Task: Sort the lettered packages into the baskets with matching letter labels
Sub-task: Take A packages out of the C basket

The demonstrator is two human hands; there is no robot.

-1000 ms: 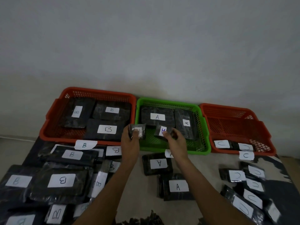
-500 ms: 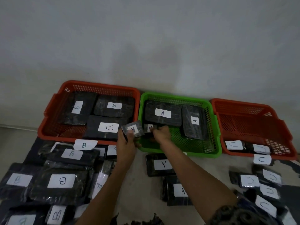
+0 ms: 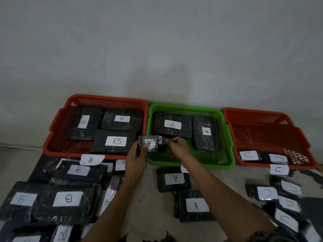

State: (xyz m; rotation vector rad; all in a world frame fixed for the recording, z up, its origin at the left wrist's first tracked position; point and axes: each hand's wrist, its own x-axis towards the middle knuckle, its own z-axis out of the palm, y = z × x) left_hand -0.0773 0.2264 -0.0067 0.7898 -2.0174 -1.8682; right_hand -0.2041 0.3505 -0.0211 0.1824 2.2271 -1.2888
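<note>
Red basket point(image 3: 57, 130) with B packages sits beside the green basket point(image 3: 225, 147) holding two A packages. Left hand point(image 3: 138, 156) grips a small package point(image 3: 148, 143) over its near-left corner; right hand point(image 3: 180, 147) pinches another small package point(image 3: 161, 140) just inside.

Dim, flat indoor light, soft shadow on the wall point(image 3: 174, 70), glare on shiny wrappers, wide-angle bending and blur at edges.
</note>
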